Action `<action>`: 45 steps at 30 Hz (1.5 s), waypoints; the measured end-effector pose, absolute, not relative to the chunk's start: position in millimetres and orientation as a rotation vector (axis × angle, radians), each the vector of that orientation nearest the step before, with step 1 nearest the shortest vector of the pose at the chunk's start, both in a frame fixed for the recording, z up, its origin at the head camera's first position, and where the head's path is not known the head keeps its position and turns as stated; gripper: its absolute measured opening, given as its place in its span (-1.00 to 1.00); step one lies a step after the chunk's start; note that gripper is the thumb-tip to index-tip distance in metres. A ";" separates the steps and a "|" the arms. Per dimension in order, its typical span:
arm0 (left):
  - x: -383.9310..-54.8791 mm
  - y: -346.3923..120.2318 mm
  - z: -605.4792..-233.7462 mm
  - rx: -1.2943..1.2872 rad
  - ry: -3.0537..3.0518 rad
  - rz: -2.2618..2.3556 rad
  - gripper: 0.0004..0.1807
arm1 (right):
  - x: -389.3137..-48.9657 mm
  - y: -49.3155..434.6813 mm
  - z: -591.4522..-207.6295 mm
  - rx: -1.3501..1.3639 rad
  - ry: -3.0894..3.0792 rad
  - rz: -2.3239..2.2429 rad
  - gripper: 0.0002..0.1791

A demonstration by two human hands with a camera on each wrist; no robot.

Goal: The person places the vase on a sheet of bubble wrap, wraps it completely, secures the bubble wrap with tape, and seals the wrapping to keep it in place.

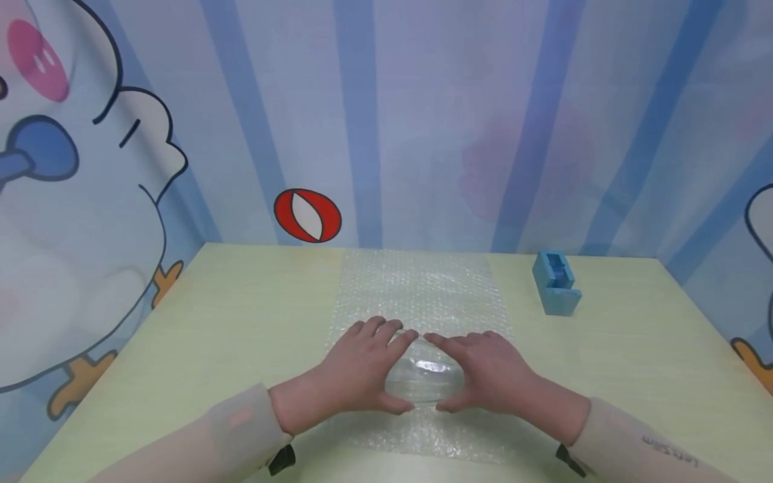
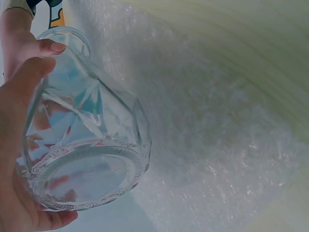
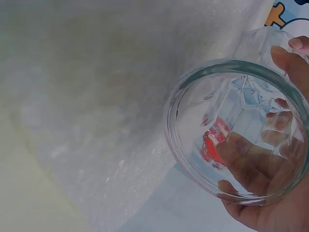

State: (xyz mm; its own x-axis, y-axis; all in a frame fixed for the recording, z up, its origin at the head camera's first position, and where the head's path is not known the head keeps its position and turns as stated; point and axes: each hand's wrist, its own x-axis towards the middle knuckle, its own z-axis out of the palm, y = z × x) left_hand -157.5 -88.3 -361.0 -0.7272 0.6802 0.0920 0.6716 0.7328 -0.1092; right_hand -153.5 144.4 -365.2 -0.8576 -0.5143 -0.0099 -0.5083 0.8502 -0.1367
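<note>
A clear faceted glass jar (image 1: 427,377) lies on its side between my two hands, over a sheet of bubble wrap (image 1: 419,282). My left hand (image 1: 362,367) grips the base end; the thick patterned base (image 2: 87,193) faces the left wrist view. At the mouth end, my right hand (image 1: 498,369) holds the jar with fingers and thumb curved around it. The round open rim (image 3: 176,104) is large in the right wrist view, and fingers show through the glass. Both thumbs are on the near side, fingers on the far side. Nothing is visible inside the jar.
A blue tape dispenser (image 1: 557,295) stands at the back right of the pale yellow table (image 1: 260,295). Bubble wrap runs from the table's back edge toward the front. Behind is a striped cartoon backdrop (image 1: 417,121), which also covers both sides.
</note>
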 end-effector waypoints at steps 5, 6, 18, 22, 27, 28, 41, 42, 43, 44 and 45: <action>-158.7 -86.0 -362.0 -1.106 -2.806 0.108 0.04 | -154.0 147.0 -366.5 -0.849 2.982 -0.210 0.07; -158.7 -85.6 -362.2 -1.106 -2.805 0.106 0.04 | -154.0 147.4 -366.9 -0.852 2.986 -0.210 0.07; -154.6 -86.3 -367.4 -1.092 -2.724 0.092 0.04 | -150.5 146.9 -370.9 -0.843 3.042 -0.216 0.06; -154.9 -87.8 -363.9 -1.127 -2.767 0.030 0.04 | -151.0 147.5 -371.2 -0.835 3.057 -0.214 0.05; -150.4 -99.7 -361.3 -1.137 -2.836 -0.122 0.10 | -152.9 147.3 -372.3 -0.853 3.053 -0.230 0.04; -148.4 -103.4 -361.1 -1.134 -2.839 -0.144 0.11 | -153.1 147.2 -372.4 -0.853 3.051 -0.234 0.04; -131.1 -146.0 -364.6 -0.960 -2.864 -0.215 0.21 | -152.4 147.9 -375.4 -0.885 3.063 -0.211 0.04; -130.3 -147.9 -365.4 -0.946 -2.882 -0.218 0.22 | -152.4 147.9 -375.2 -0.894 3.062 -0.206 0.04; -129.7 -149.7 -366.4 -0.932 -2.903 -0.221 0.23 | -152.3 147.7 -374.9 -0.898 3.059 -0.202 0.04; -129.0 -151.3 -367.5 -0.921 -2.921 -0.220 0.23 | -152.0 147.6 -374.9 -0.902 3.057 -0.201 0.04; -128.3 -152.7 -369.0 -0.914 -2.934 -0.218 0.24 | -151.5 147.5 -374.8 -0.907 3.055 -0.197 0.04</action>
State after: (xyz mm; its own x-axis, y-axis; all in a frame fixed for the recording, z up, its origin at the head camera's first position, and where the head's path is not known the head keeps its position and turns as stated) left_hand -128.3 -152.7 -369.0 -0.8224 0.5602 0.0995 0.5687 0.8142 0.1165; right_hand -151.5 147.5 -374.8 -0.8374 -0.5401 0.0837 -0.5464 0.8311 -0.1036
